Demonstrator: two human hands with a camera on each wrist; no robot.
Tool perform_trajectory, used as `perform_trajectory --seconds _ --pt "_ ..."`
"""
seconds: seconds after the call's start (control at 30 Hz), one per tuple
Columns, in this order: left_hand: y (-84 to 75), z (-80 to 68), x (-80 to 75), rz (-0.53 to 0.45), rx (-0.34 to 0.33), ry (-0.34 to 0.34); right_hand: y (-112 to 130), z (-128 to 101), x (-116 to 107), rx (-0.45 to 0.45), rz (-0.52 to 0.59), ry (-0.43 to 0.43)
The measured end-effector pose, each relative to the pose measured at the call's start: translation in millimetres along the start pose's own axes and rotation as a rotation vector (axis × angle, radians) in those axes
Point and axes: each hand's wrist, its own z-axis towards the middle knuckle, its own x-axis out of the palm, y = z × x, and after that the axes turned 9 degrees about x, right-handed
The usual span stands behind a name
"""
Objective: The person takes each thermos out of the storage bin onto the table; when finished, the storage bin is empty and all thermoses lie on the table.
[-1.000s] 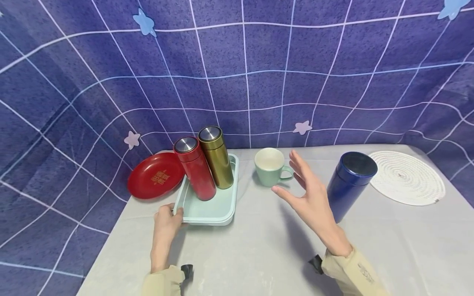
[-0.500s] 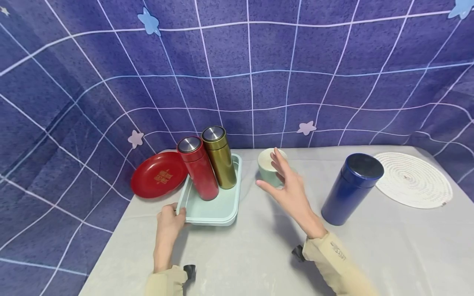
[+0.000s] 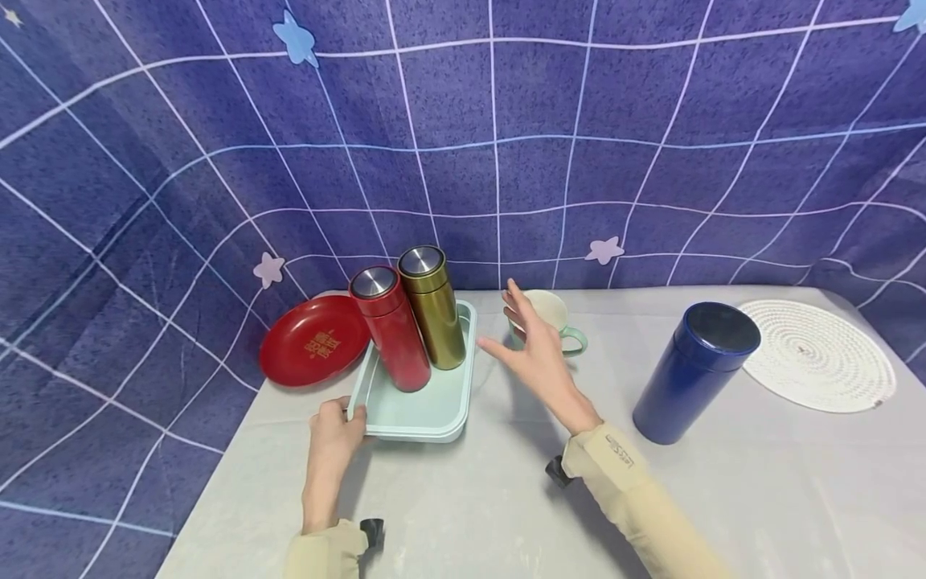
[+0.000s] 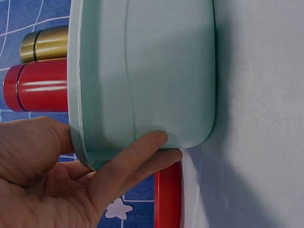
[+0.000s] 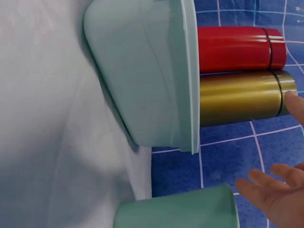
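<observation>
My left hand (image 3: 335, 434) pinches the near left corner of a pale green plastic tub (image 3: 415, 436), thumb over the rim and fingers against the outer wall in the left wrist view. Inside the tub stand a red thermos flask (image 3: 394, 338) and a gold thermos flask (image 3: 437, 322), side by side with silver-topped lids. My right hand (image 3: 538, 354) hovers between the tub and a light green mug (image 3: 550, 307), thumb and fingers spread, holding nothing. It partly hides the mug in the head view. In the right wrist view its fingers (image 5: 266, 192) appear beside the mug (image 5: 180, 211).
A red plate (image 3: 311, 342) with gold characters lies left of the tub. On the right stands a dark blue canister (image 3: 687, 386), with a white woven round mat (image 3: 817, 354) behind it. A blue patterned curtain (image 3: 463, 161) hangs along the table's back edge.
My right hand has moved left, from beside the blue canister, past the front of the mug towards the tub. The left hand keeps its hold on the tub's corner.
</observation>
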Motion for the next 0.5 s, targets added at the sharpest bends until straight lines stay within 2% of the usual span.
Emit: perform_trajectory --seconds 0.17,0.5 --pt "-0.2 0.5 1.9 -0.007 -0.005 0.013 -4 12 8 0.013 -0.012 0.022" --pt "0.4 3.6 0.0 0.018 0.001 0.024 -7 34 31 0.047 0.070 0.084"
